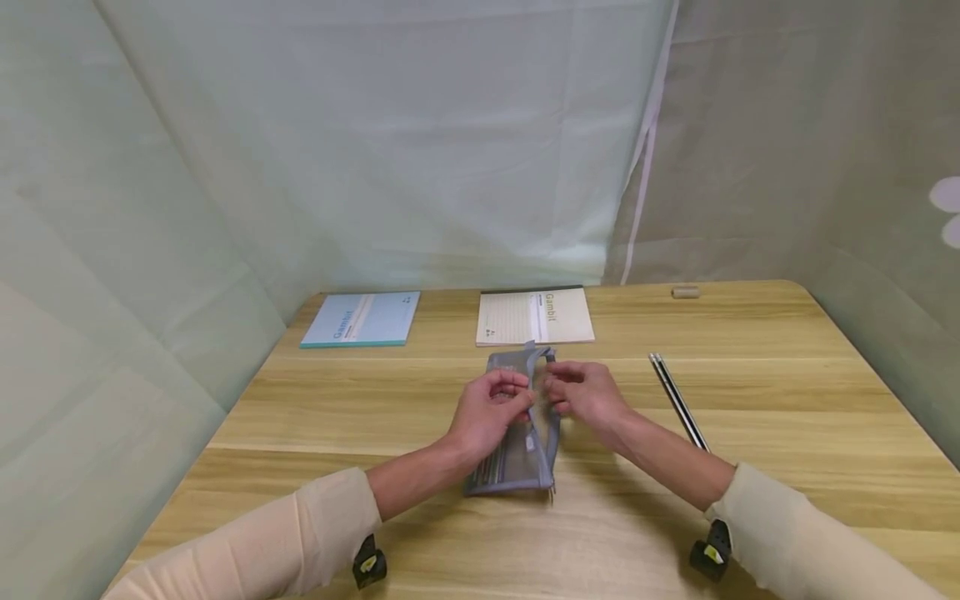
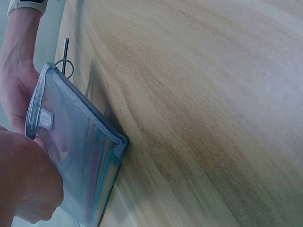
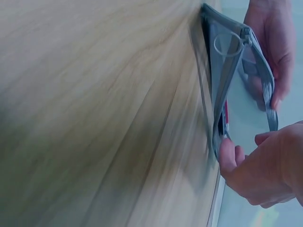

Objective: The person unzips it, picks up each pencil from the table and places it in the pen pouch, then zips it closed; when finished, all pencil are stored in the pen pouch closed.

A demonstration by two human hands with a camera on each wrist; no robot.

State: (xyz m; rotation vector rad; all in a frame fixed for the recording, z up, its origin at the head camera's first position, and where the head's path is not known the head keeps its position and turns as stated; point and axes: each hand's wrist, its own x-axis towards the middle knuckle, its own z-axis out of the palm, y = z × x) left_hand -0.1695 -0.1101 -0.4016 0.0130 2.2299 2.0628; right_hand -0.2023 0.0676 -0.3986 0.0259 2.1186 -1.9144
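Observation:
A grey mesh zip pencil case (image 1: 521, 467) lies on the table in the head view, its zipped top undone and gaping to the right. My left hand (image 1: 483, 412) pinches one lip of the opening between thumb and fingers. At the opposite lip, my right hand (image 1: 588, 392) grips the edge with curled fingers, as the right wrist view shows. Long thin items (image 2: 94, 165) in several colours show through the mesh. A round ring (image 3: 227, 45) hangs at the zip's end.
Two black-and-silver striped pencils (image 1: 678, 402) lie right of the case, partly behind my right forearm. Along the back are a blue notebook (image 1: 360, 320), a cream notebook (image 1: 506, 318) and a small grey-brown cylinder (image 1: 686, 292). Fabric curtains (image 1: 450, 150) hang behind the wooden table (image 1: 315, 400).

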